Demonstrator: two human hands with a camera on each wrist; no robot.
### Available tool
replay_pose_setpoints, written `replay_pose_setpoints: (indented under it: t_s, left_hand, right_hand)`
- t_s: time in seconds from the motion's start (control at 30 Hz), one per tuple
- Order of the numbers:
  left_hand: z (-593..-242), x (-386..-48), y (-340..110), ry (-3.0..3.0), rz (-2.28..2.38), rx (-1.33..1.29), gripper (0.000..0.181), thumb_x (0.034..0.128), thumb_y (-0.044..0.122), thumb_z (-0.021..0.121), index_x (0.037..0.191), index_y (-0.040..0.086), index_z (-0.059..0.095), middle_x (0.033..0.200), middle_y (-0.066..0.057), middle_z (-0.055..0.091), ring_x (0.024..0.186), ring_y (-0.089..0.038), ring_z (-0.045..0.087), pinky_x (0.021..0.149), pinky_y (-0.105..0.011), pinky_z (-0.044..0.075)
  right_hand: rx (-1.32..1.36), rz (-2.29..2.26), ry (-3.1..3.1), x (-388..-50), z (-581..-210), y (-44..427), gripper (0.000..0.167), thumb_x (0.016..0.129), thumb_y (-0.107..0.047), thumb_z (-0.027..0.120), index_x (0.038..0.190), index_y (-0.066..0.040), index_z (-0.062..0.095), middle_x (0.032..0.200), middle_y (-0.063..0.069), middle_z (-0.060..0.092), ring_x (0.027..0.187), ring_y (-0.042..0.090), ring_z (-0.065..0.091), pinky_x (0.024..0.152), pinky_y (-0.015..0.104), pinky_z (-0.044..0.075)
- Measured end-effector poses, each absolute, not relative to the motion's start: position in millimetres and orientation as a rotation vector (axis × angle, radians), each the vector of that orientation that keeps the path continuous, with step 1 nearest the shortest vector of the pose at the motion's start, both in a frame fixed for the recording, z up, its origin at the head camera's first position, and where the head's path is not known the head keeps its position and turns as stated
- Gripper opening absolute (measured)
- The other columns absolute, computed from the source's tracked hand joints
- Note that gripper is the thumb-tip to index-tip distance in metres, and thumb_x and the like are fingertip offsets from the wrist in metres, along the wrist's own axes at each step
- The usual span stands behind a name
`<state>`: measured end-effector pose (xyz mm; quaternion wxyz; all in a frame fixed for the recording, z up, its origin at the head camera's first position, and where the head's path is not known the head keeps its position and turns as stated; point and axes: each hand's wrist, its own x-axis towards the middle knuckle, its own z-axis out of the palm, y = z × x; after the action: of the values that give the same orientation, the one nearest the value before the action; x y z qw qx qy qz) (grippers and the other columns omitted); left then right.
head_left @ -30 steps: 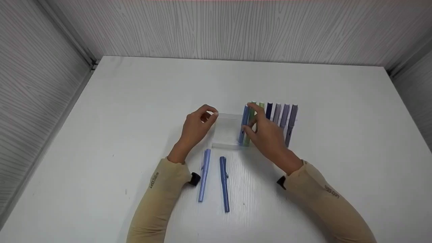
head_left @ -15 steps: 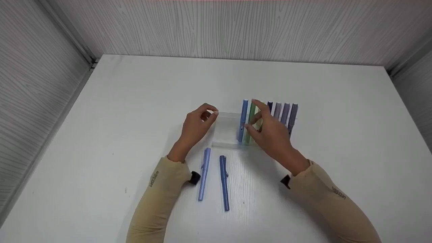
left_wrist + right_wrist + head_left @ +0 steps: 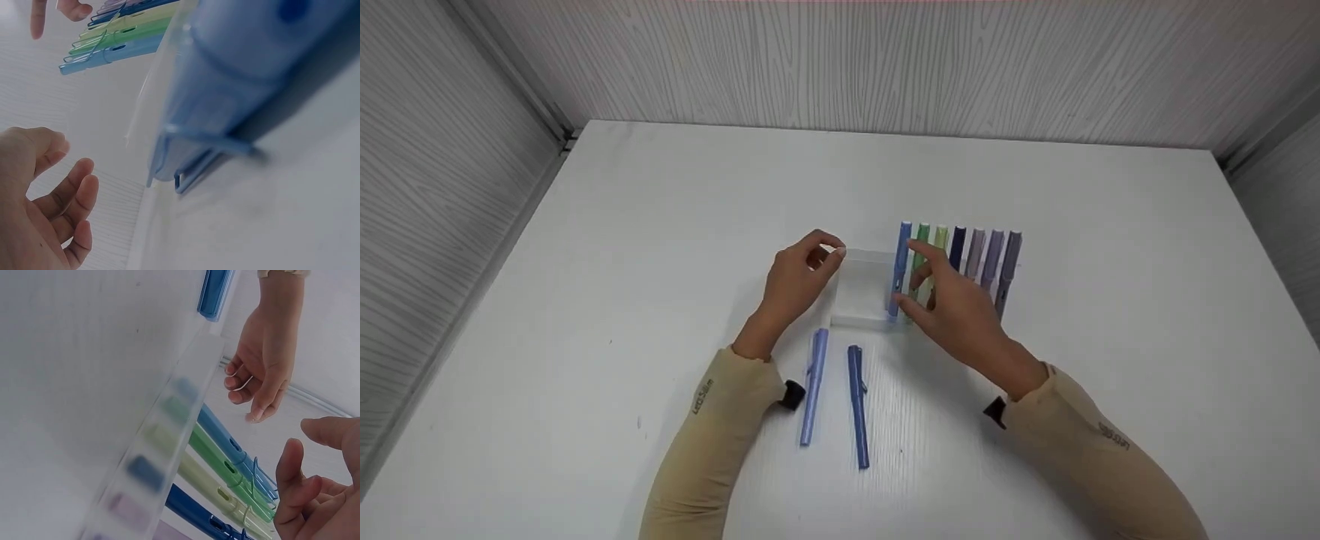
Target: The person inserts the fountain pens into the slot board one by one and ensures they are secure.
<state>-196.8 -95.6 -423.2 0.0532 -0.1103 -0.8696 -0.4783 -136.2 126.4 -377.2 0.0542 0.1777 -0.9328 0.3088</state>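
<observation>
In the head view my left hand (image 3: 802, 274) pinches thumb and index fingertips together at the far left corner of a clear tray (image 3: 861, 324). My right hand (image 3: 960, 300) hovers over the row of pens, thumb and index finger apart. Beside those fingertips, a blue pen (image 3: 903, 244) stands at the left end of the row in the tray. The right wrist view shows a gap between this blue pen (image 3: 225, 439) and my right hand (image 3: 320, 484). Further right come a green pen (image 3: 922, 234), a yellow-green pen (image 3: 941, 235) and several dark blue and purple ones, partly hidden.
On the table in front of the tray lie a light blue pen (image 3: 814, 386) and a darker blue pen (image 3: 859, 409). The light blue pen (image 3: 225, 84) looms large in the left wrist view. A wood-grain panel (image 3: 840, 67) rises behind the table.
My right hand held the blue pen a second ago, lower in the row. The pen shifted slightly upward, my fingers let go and moved right, then came back left and down beside it.
</observation>
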Motion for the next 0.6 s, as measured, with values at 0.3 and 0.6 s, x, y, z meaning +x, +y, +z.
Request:
replay_pose_setpoints:
  t_s: [0.3, 0.6]
  left_hand:
    - [-423.1, -196.4, -96.1, -2.650, -1.445, -0.328, 0.018, 0.0960, 0.030, 0.059, 0.106, 0.018, 0.067, 0.085, -0.005, 0.069, 0.074, -0.017, 0.056, 0.065, -0.028, 0.040]
    - [-424.2, -198.1, -95.4, -2.660, -1.460, -0.312, 0.018, 0.0959, 0.030, 0.059, 0.107, 0.018, 0.067, 0.086, -0.005, 0.069, 0.076, -0.016, 0.055, 0.068, -0.027, 0.041]
  right_hand:
    - [0.672, 1.082, -2.950, -131.2, -382.5, 128.5, 0.072, 0.087, -0.026, 0.072, 0.146, -0.020, 0.032, 0.103, 0.001, 0.063, 0.064, 0.010, 0.055, 0.058, 0.025, 0.047]
    - [0.845, 1.248, -3.117, -130.0, -390.5, 130.4, 0.070, 0.087, -0.027, 0.073, 0.145, -0.019, 0.035, 0.107, 0.005, 0.062, 0.069, 0.011, 0.056, 0.062, 0.027, 0.049]
